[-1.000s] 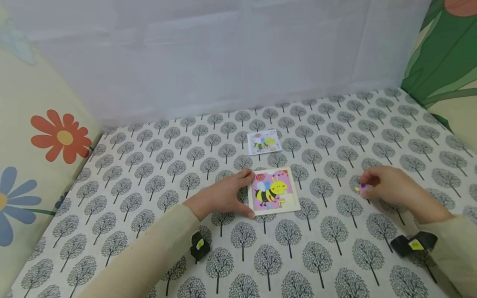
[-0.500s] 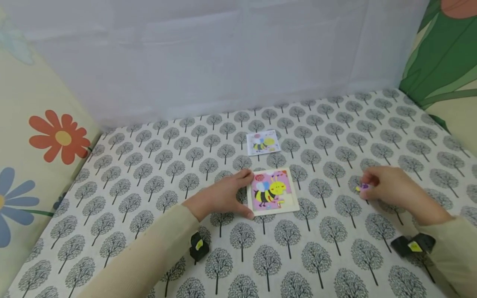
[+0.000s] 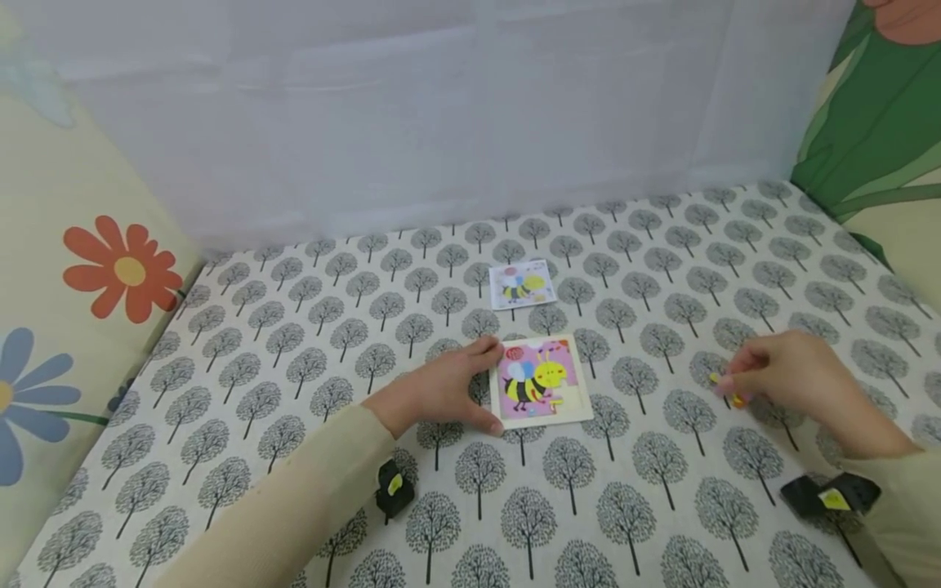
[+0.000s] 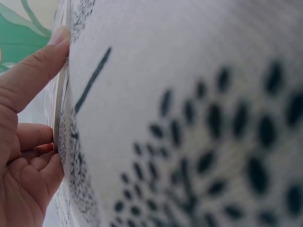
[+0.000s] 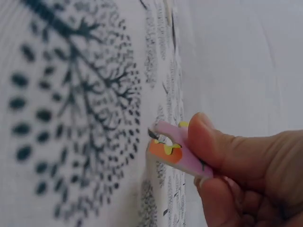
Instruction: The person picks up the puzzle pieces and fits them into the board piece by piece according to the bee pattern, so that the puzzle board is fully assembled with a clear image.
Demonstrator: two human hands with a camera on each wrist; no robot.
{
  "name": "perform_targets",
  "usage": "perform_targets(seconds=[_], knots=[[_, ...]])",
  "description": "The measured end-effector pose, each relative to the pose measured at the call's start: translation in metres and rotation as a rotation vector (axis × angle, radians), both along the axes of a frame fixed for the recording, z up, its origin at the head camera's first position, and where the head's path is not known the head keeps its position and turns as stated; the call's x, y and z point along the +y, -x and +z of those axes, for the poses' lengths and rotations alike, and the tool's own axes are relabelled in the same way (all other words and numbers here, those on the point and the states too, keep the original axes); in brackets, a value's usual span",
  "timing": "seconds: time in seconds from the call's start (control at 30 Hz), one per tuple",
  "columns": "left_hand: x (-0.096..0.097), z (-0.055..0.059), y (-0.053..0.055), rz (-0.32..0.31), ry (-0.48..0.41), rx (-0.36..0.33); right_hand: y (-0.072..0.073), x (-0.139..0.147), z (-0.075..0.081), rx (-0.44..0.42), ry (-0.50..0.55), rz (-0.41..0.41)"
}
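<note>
A square jigsaw puzzle in a pale frame (image 3: 582, 377) lies flat on the tree-print cloth, showing a yellow-and-black bee (image 3: 524, 390) on pink. Pale bare backing shows at its lower right. My left hand (image 3: 448, 385) holds the frame's left side, thumb at the near corner and fingers at the far one. In the left wrist view, the board's edge (image 4: 60, 101) is seen edge-on between thumb and fingers. Off to the right, my right hand (image 3: 797, 384) pinches a pink puzzle piece (image 5: 191, 161) with orange and yellow patches between thumb and index finger, close over the cloth.
Behind the puzzle lies a small card (image 3: 524, 286) printed with the same bee. The patterned cloth (image 3: 294, 482) covers the table, up to a white sheet (image 3: 456, 122) at the back. Painted flower panels (image 3: 121, 273) flank the sides.
In the right hand the piece has been turned; its purple patch no longer shows in the head view, and orange and yellow do. That hand has shifted slightly right. The left hand stays put.
</note>
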State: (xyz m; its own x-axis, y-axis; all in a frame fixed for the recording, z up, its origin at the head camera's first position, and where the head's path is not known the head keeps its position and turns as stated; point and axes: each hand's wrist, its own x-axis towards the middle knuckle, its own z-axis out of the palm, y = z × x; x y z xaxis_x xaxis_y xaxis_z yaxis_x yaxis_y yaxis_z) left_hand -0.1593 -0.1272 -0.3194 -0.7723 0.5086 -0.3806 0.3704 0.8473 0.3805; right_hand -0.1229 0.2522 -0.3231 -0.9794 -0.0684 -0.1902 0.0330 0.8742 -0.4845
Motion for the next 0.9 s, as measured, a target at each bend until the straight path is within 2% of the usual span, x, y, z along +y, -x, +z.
perform_targets(seconds=[0.3,0.57,0.73,0.9], knots=[[0.001,0.001,-0.001,0.007,0.005,-0.006,0.001,-0.007,0.005,-0.054,0.085,0.004],[0.001,0.001,-0.001,0.015,0.006,-0.01,0.007,-0.024,0.004,-0.172,0.295,0.044],[0.002,0.002,-0.001,0.021,0.01,-0.011,0.009,-0.038,0.002,-0.207,0.426,0.06],[0.002,0.003,-0.003,0.03,0.009,-0.014,0.01,-0.054,0.001,-0.214,0.515,0.071]])
